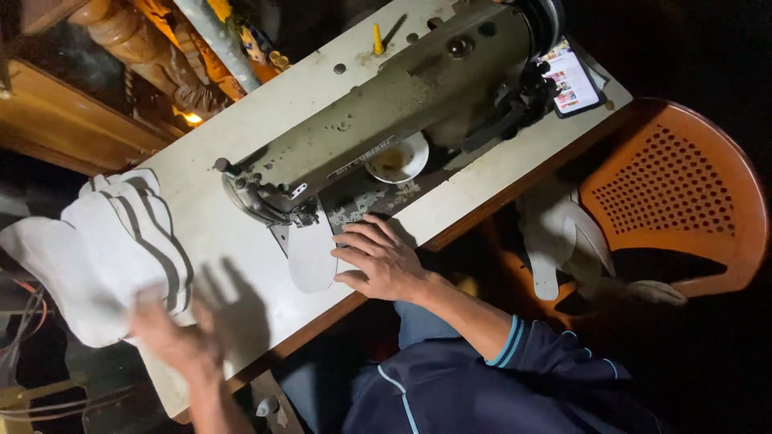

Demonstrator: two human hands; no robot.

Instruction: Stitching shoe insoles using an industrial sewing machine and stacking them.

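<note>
While blurred beside the striped fabric pile (112, 249), left hand (173, 337) spread wide; right hand (382, 261) flat on a grey sole-shaped piece (310, 257).

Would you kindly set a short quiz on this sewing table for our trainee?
1. True or false: the right hand lies open, fingertips at the white piece under the machine.
2. What is the left hand nearest? A scissors, B striped cloth, C iron.
3. Fill in: the chair is ___ in colour.
Key: 1 true; 2 B; 3 orange.
</note>
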